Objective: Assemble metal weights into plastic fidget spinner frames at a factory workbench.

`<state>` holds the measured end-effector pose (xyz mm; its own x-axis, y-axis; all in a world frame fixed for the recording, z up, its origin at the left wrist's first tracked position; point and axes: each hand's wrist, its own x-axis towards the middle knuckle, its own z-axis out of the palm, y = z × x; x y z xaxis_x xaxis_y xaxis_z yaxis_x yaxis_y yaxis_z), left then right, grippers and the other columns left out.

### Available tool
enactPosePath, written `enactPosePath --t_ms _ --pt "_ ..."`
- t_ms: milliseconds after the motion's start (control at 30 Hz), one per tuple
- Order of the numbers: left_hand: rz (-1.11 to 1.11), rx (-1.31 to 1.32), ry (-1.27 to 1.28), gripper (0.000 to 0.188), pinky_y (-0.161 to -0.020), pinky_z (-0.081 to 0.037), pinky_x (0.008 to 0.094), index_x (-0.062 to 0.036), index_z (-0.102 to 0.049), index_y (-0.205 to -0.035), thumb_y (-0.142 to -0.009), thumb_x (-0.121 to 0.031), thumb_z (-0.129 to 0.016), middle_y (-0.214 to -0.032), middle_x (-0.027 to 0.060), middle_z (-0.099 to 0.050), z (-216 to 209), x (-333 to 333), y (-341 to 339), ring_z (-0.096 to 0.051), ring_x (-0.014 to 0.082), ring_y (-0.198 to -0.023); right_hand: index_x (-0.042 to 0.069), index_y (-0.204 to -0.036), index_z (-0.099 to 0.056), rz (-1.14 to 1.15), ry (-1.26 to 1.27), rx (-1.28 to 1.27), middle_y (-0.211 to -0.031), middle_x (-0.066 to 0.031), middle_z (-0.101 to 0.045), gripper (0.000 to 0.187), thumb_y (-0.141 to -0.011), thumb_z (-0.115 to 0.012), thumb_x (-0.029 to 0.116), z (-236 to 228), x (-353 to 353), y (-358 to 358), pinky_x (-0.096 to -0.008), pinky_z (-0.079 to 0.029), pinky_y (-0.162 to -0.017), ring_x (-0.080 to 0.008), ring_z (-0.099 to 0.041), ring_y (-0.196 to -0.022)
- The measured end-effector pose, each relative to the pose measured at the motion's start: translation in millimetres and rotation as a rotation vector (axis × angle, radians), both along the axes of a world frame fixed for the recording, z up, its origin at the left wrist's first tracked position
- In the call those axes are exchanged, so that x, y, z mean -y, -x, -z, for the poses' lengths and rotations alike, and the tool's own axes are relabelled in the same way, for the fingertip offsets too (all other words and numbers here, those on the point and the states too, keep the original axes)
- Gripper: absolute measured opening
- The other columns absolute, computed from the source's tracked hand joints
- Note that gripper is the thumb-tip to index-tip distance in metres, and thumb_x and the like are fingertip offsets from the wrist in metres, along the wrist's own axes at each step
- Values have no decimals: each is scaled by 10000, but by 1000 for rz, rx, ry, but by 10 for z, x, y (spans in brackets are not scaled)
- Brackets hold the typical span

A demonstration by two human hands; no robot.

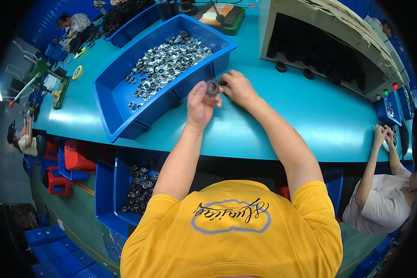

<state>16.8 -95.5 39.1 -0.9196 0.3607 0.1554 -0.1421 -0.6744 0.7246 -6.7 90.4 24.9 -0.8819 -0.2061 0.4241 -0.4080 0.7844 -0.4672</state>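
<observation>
Upper centre of the frame: I see the left hand [199,105], its fingers closed in a pinch on a dark ring-shaped part [211,93], held near a blue plastic tub [110,106] of shiny metal-and-black round parts [171,58]. Just right of the ring, the right hand [240,90] has its fingers curled nearly closed; I cannot tell what they grip. At lower centre, dark script lettering [217,213] in a violet-blue outline marks a yellow T-shirt [231,250].
</observation>
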Motion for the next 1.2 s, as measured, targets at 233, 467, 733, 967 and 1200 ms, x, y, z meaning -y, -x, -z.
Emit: enactPosePath --t_ms 233,467,733,967,1200 --pt "109 -20 9 313 -705 -533 319 -58 -611 -970 -1052 -359 -601 -976 142 -676 125 -219 28 -621 156 -789 51 -1110 -693 -5 1087 569 -968 -24 -667 221 -981 -627 218 -371 -500 -450 -280 -536 -665 -124 -648 -824" --pt "30 8 71 273 -771 -551 339 -44 -641 -1015 -1038 -317 -639 -995 108 -683 138 -726 76 -641 174 -849 54 -1157 -720 -32 1154 542 -960 -19 -650 270 -930 -737 201 -408 -548 -718 -246 -485 -643 -97 -595 -775" --pt "64 -101 245 161 -840 -602 370 2 -644 -1115 -995 -99 -683 -1070 90 -695 190 -798 2 -672 169 -961 47 -1031 -741 66 913 379 -901 -1 -632 225 -922 -781 239 -136 -645 -603 -254 -453 -615 -87 -547 -695" --pt "-6 -178 398 156 -729 -591 304 -8 -640 -1085 -953 -45 -715 -1034 75 -697 276 -770 22 -667 144 -884 95 -971 -666 -53 1152 551 -751 41 -582 244 -955 -767 317 -98 -601 -590 -214 -394 -566 -58 -504 -659" --pt "-91 -250 479 186 -670 -569 259 -11 -642 -1084 -941 -71 -744 -1026 76 -687 193 -744 -71 -659 128 -870 115 -933 -637 -226 1451 712 -780 50 -594 242 -977 -737 331 -109 -600 -618 -200 -385 -593 -52 -479 -658"
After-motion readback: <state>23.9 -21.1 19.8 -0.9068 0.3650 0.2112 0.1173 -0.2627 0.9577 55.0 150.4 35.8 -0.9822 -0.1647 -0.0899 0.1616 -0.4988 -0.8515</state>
